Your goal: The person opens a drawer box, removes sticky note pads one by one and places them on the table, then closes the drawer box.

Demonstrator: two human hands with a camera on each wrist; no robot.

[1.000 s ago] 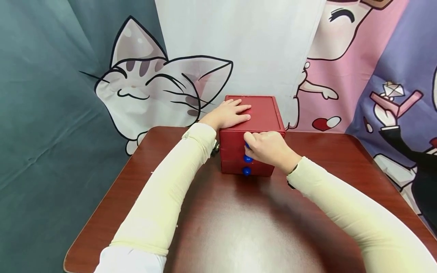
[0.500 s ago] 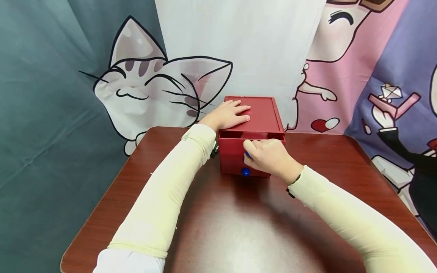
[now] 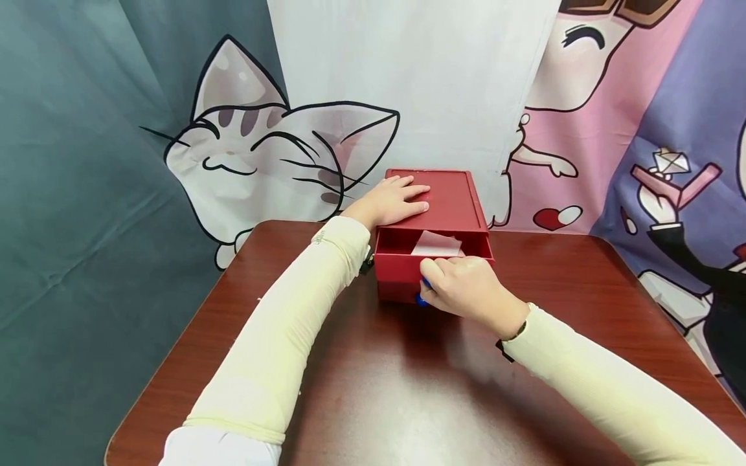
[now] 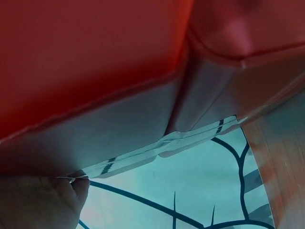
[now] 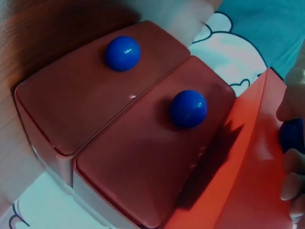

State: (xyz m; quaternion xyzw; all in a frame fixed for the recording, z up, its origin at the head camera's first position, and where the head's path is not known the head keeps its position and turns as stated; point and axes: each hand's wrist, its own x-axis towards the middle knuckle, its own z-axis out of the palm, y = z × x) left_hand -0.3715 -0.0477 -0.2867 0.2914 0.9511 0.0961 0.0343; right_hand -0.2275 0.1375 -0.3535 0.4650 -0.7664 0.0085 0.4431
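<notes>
A small red drawer cabinet (image 3: 451,197) stands at the back of the table. On its top lies my left hand (image 3: 387,202), fingers spread flat near the left edge. The top drawer (image 3: 393,266) is pulled out partway, and white paper (image 3: 434,244) shows inside it. My right hand (image 3: 471,288) grips this drawer's blue round knob (image 5: 291,135), which the fingers partly hide. Below, the middle drawer's knob (image 5: 188,109) and the bottom drawer's knob (image 5: 122,53) stick out from two closed fronts in the right wrist view.
The brown wooden table (image 3: 355,401) has rounded corners and reaches toward me. Right behind the cabinet hangs a cloth backdrop (image 3: 454,84) with cartoon figures. Both forearms, in pale sleeves, stretch over the table.
The right hand has drawn the top drawer out toward me from closed, and the paper inside has come into view. The left hand has stayed on the cabinet top.
</notes>
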